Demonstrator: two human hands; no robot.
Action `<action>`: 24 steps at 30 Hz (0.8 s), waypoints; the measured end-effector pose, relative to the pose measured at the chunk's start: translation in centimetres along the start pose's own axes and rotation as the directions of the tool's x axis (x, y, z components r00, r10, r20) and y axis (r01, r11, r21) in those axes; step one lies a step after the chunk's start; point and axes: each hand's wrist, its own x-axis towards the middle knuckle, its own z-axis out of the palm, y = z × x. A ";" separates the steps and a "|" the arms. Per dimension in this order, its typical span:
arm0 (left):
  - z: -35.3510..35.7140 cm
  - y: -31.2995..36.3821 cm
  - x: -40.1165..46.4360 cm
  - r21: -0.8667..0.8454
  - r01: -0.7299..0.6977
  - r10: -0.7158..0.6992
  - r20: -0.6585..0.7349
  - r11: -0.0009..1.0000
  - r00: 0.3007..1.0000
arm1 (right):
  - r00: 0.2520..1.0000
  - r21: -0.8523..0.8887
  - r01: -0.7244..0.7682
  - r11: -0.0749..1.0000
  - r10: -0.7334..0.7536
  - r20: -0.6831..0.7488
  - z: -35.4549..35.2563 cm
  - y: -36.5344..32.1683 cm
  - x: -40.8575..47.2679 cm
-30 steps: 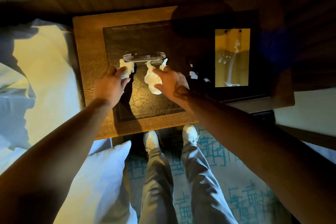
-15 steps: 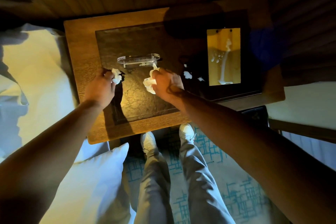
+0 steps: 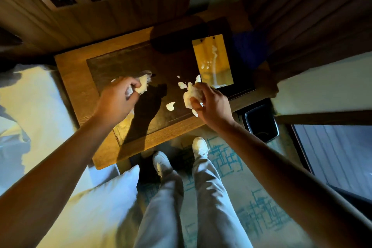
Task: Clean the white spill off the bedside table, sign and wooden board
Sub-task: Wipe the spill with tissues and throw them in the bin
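Gripping tissue wads (image 3: 190, 94) — both hands; left hand (image 3: 117, 100) lifts sign (image 3: 146, 74).

The spill (image 3: 170, 106) is white on the dark brown table (image 3: 76, 78). The board (image 3: 213, 60) is yellow (with white streaks). The carpet (image 3: 259, 215) has teal lines, and the shoes (image 3: 160, 162) are white.

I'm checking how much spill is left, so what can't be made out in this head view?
- Clear sign: mostly hidden by the left hand and its tissue; smeared by motion.
- Tabletop under the right hand and its tissue: covered.
- Table's far edge: in dark shadow.
- Wooden board: white streak visible; fine drops too small.
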 end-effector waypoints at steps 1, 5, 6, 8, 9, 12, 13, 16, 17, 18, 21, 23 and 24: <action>0.2 1.6 0.2 -0.022 -0.022 0.022 0.015 1.000 1.000 | 0.999 0.010 -0.048 0.999 0.048 -0.010 -1.0 0.6 -1.0; 1.8 7.7 0.9 -0.002 -0.100 0.099 0.089 0.995 0.991 | 0.979 0.036 -0.177 0.984 0.180 -0.094 -4.2 3.6 -5.1; 2.5 9.0 0.9 -0.007 -0.113 0.114 0.104 0.994 0.988 | 0.972 0.033 -0.208 0.978 0.210 -0.103 -4.9 4.5 -6.2; 4.1 11.4 1.1 -0.007 -0.130 0.130 0.140 0.991 0.982 | 0.954 0.017 -0.275 0.961 0.275 -0.118 -6.2 6.5 -8.3; 5.1 12.6 1.2 0.002 -0.139 0.137 0.154 0.990 0.978 | 0.943 0.015 -0.304 0.953 0.303 -0.137 -6.9 7.7 -9.5; 8.9 16.3 0.9 0.010 -0.171 0.166 0.189 0.985 0.968 | 0.896 0.036 -0.414 0.909 0.414 -0.157 -9.1 11.4 -13.1; 10.3 17.2 0.6 0.000 -0.178 0.175 0.197 0.984 0.965 | 0.874 0.034 -0.464 0.885 0.463 -0.149 -9.5 12.7 -14.3; 15.3 19.7 -0.4 0.019 -0.182 0.173 0.241 0.983 0.955 | 0.791 0.029 -0.600 0.800 0.598 -0.130 -10.5 17.5 -18.4; 17.0 20.5 -0.7 0.025 -0.184 0.173 0.240 0.983 0.955 | 0.774 0.037 -0.622 0.782 0.621 -0.118 -10.9 19.1 -19.9; 18.4 21.0 -1.0 0.029 -0.192 0.179 0.245 0.981 0.953 | 0.756 0.042 -0.645 0.763 0.645 -0.109 -11.3 20.3 -21.1; 22.8 23.6 -1.9 0.051 -0.177 0.156 0.286 0.983 0.945 | 0.708 0.039 -0.701 0.712 0.701 -0.086 -13.1 24.3 -24.0; 25.4 24.9 -2.3 0.053 -0.197 0.172 0.303 0.979 0.937 | 0.682 0.070 -0.724 0.686 0.728 -0.073 -13.8 26.4 -25.0; 26.8 25.5 -2.4 0.063 -0.205 0.176 0.310 0.977 0.934 | 0.671 0.090 -0.732 0.675 0.738 -0.074 -14.0 27.4 -25.4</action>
